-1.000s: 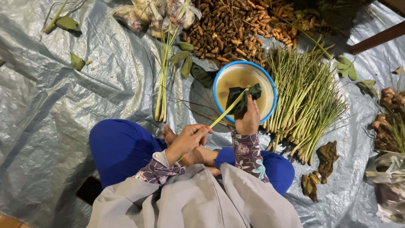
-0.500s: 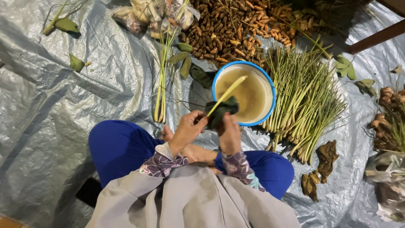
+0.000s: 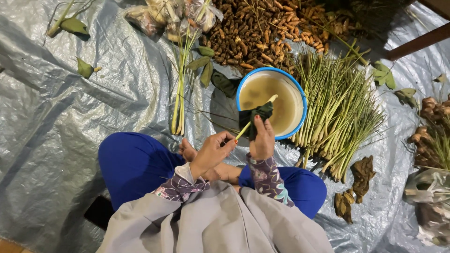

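One silver tarp (image 3: 70, 140) carries everything; person sits cross-legged at its near edge.

Largest first: heap of brown-orange rhizomes (image 3: 262, 33) at the far edge, clear bags (image 3: 173, 16) just left of it. Big spread of lemongrass stalks (image 3: 337, 112) toward the right edge, touching the bowl's right side. Small separate bunch of stalks (image 3: 178, 98) left of the bowl. More knobbly roots (image 3: 433, 117) at the right edge. Blue-rimmed bowl (image 3: 241, 86) of cloudy brownish water mid-tarp, just beyond the knees. Dark dried pieces (image 3: 361, 171) near the right knee. Loose green leaves (image 3: 84, 68) toward the far-left corner.

Grip: left hand (image 3: 213, 152) pinched closed on the lower end of one pale stalk (image 3: 243, 132). Right hand (image 3: 261, 140) closed on a dark green wet cloth (image 3: 258, 114) wrapped around the same stalk, above the bowl's near rim; stalk tip pokes out over the water.

Progress, my read: wiping stalks one at a time. Small bunch at left may be the finished ones, cannot confirm. Big spread looks untouched, so most is left.

Versus 0.5 s ago: cloth and right hand sit further up the stalk, less tip exposed. Bowl and piles unchanged.
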